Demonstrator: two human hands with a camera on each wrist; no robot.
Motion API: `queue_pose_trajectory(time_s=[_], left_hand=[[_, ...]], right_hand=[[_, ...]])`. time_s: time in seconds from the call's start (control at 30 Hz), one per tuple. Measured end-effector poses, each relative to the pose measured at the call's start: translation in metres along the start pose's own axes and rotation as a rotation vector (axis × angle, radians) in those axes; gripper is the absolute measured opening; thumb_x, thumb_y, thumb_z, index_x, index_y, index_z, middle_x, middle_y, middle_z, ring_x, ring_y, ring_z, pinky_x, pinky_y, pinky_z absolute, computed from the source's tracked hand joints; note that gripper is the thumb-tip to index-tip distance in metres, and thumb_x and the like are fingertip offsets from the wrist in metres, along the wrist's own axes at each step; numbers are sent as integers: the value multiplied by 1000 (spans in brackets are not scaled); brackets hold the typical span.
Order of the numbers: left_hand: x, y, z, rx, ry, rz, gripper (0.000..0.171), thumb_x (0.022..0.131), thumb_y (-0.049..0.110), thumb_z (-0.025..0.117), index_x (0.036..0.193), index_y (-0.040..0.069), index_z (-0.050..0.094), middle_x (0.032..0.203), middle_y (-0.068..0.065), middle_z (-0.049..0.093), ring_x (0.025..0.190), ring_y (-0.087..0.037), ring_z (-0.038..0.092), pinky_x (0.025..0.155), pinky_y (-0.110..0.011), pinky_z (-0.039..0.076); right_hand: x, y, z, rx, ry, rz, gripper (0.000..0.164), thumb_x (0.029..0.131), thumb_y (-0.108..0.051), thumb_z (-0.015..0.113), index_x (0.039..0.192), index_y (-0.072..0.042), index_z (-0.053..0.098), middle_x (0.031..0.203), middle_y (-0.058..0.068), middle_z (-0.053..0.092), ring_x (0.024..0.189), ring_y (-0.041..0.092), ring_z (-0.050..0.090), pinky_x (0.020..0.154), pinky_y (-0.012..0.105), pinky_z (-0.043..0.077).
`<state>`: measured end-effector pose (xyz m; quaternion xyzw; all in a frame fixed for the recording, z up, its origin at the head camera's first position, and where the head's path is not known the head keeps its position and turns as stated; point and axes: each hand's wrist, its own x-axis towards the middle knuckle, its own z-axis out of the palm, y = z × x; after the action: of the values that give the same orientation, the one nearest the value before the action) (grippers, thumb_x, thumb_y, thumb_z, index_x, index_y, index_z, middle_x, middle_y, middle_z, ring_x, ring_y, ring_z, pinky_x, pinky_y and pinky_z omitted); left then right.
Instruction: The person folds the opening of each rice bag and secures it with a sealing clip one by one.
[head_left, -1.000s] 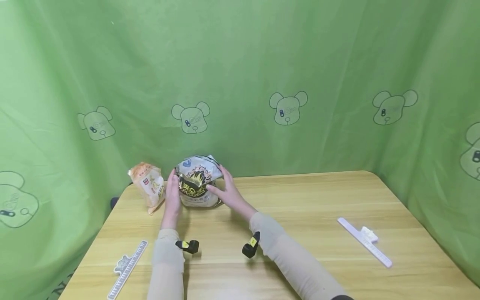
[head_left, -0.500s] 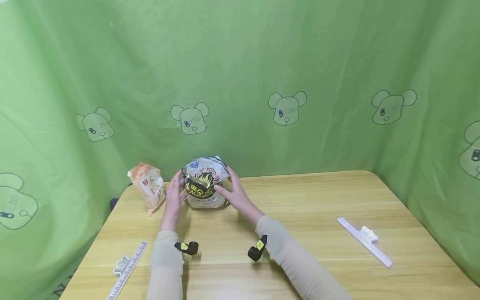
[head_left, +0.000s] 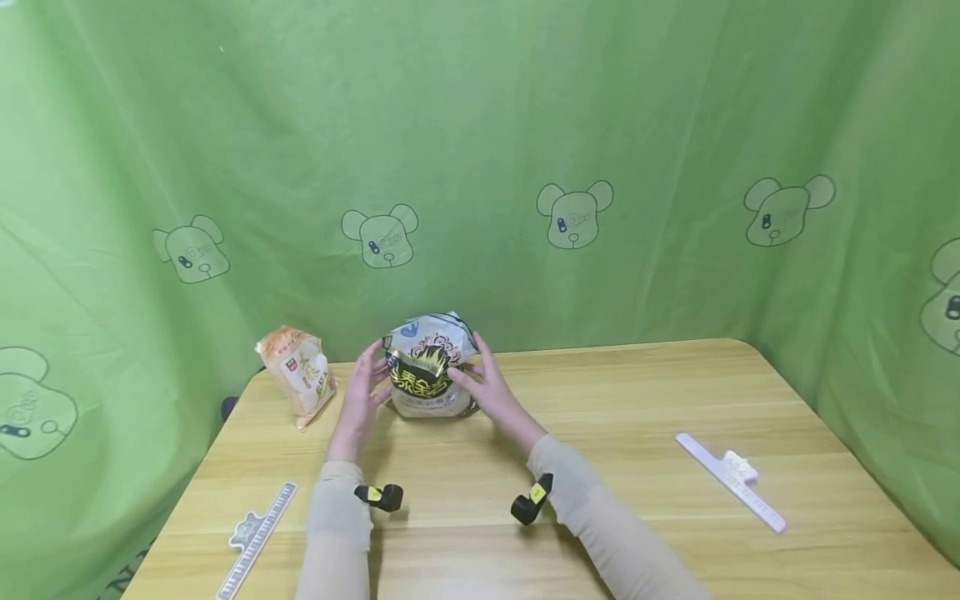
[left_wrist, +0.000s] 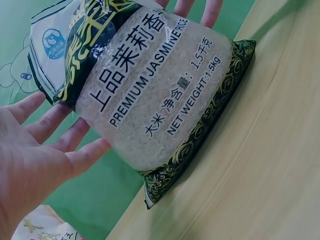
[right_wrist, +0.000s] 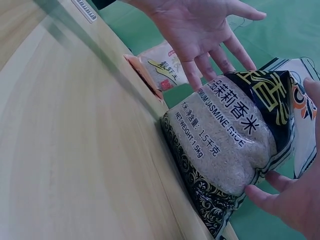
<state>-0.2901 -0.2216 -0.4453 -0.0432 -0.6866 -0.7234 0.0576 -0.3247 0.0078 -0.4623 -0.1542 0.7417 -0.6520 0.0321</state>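
Note:
A jasmine rice bag point(head_left: 427, 371), clear with black and gold printing, stands upright on the table. Its white top leans over above the black label. On its left side my left hand point(head_left: 363, 400) has spread, nearly straight fingers, with fingertips point(left_wrist: 102, 145) right at the bag's edge. My right hand point(head_left: 495, 396) is at the opposite side, fingers apart and touching the edge, the thumb overlapping the front in the head view. Some right fingertips are hidden behind the bag. Left of my left hand leans an orange and white snack-size bag point(head_left: 300, 371).
On the wooden table point(head_left: 615, 417), a white ruler-like clip point(head_left: 255, 537) lies at the front left and a pale lilac one point(head_left: 731, 483) at the right. A green curtain point(head_left: 480, 125) with bear heads hangs behind.
The rice bag has shifted right along the table, and my right hand has moved with it. My left hand has followed less far, its fingers spreading apart.

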Motion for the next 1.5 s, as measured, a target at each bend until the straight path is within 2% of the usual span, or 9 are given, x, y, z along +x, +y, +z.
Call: queue_pose_trajectory(time_s=[0.17,0.53,0.7,0.87,1.03,1.2,1.37,1.5], left_hand=[[1,0,4,-28,-43,-1,55,106,41,16,154,15,21,152,-26,32,141,-42,33,116,-59,29],[-2,0,22,-43,-79,17,59,104,49,21,153,16,25,152,-24,34,140,-42,35,115,-59,30],[-3,-1,30,-51,-100,19,57,104,47,21,152,16,26,152,-24,34,141,-42,34,115,-59,30],[-4,-1,39,-36,-118,20,62,102,54,24,152,16,25,151,-24,35,140,-42,35,115,-58,32],[-4,-3,48,-37,-140,26,65,101,57,27,152,17,26,150,-24,37,140,-42,36,114,-59,33],[-4,-5,59,-29,-157,23,61,103,52,25,152,17,25,151,-24,37,140,-41,37,114,-58,33],[-4,-7,69,-39,-190,7,52,106,39,20,153,16,21,153,-24,34,141,-42,35,115,-59,32],[-7,-6,76,-34,-198,4,51,106,39,22,153,18,22,152,-23,35,141,-40,36,114,-58,33]], right_hand=[[-2,2,-9,22,-4,6,92,90,-40,67,157,-30,5,164,10,12,138,39,40,108,58,41],[-11,6,-33,17,-13,31,94,88,-45,68,156,-34,3,165,2,8,141,37,37,108,58,40],[-13,5,-44,22,-29,27,93,90,-41,67,157,-30,2,165,3,5,142,38,35,110,57,38],[-15,4,-56,40,-51,56,92,94,-31,64,157,-26,-2,165,6,0,143,39,32,113,56,36],[-21,5,-66,34,-37,41,93,92,-35,65,157,-27,-1,165,7,1,142,40,33,112,56,36],[-27,7,-77,28,-30,16,94,91,-36,66,157,-26,-1,165,7,3,141,40,35,110,57,38],[-33,9,-89,14,-25,14,94,92,-35,66,157,-27,-1,165,7,2,141,41,35,111,57,37],[-38,8,-97,4,-23,15,94,92,-35,66,157,-28,-2,165,7,2,142,40,34,111,56,36]])
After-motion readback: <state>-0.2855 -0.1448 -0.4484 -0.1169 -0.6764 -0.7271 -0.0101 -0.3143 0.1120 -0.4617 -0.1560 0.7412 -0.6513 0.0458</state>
